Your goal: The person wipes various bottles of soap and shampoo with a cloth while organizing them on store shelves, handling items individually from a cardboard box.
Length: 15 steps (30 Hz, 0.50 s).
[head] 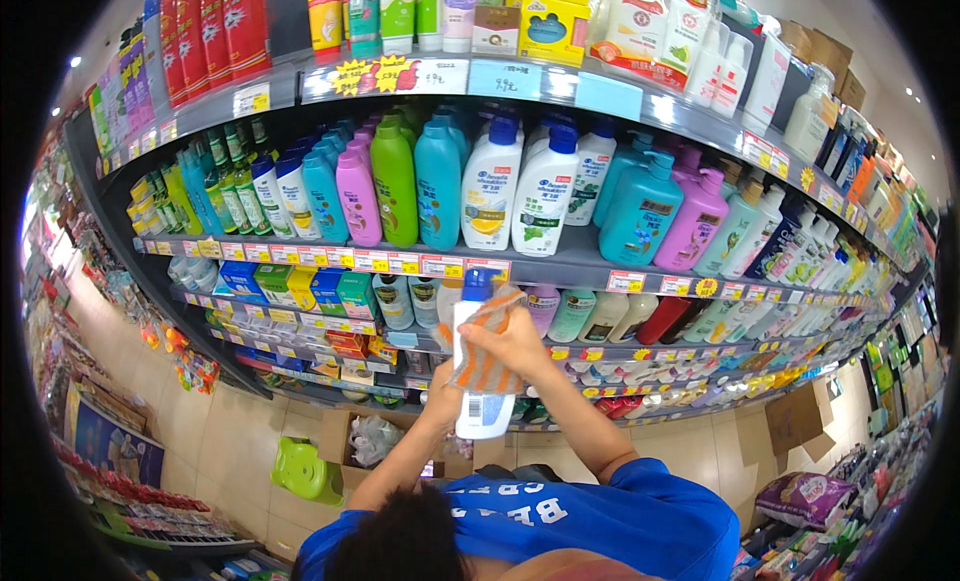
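Note:
A white shampoo bottle (486, 420) with a dark blue cap is held up before the shelves, cap toward the top of the view. My left hand (444, 393) grips it from the left, its fingers mostly hidden behind the bottle and cloth. My right hand (514, 341) presses an orange-and-grey striped cloth (484, 367) around the bottle's middle, the thumb lying on top. Beyond my hands, similar white Head & Shoulders bottles (546, 195) with blue caps stand on a shelf, between a blue bottle (439, 183) and a teal pump bottle (641, 213).
The grey shelf edge (570, 270) with price tags runs across, close beyond the bottle. Below, an open cardboard box (334, 435) holding plastic bags stands beside a green plastic stool (306, 468). Another cardboard box (796, 420) and a purple bag (806, 498) lie to the right.

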{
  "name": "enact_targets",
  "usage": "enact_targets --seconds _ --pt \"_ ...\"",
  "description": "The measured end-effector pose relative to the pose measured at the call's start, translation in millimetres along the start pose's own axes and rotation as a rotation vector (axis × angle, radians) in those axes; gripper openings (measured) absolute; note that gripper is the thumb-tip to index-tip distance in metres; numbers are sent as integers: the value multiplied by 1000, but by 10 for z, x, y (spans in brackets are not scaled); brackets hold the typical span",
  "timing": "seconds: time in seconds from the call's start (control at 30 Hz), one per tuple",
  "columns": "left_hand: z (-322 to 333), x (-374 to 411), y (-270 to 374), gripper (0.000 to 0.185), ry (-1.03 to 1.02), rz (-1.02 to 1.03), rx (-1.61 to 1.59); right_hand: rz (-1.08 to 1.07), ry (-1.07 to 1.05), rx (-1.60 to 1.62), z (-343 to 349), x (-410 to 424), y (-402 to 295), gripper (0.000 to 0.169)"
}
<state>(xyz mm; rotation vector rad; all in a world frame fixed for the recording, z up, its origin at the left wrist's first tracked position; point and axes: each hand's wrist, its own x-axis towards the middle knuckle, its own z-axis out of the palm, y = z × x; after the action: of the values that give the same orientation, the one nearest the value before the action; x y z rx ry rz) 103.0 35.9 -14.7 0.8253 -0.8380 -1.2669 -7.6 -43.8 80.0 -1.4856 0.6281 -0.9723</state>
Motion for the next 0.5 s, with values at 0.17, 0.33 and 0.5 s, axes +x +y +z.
enact_targets --seconds 0.17,0.33,0.5 --pt "135 18 -104 39 189 283 190 -73 281 -347 143 -386 186 27" --pt "142 94 -118 65 163 440 107 -546 319 -618 41 -648 544 23" --pt "47 124 -183 63 -29 279 -135 -55 34 149 -135 -858 607 27"
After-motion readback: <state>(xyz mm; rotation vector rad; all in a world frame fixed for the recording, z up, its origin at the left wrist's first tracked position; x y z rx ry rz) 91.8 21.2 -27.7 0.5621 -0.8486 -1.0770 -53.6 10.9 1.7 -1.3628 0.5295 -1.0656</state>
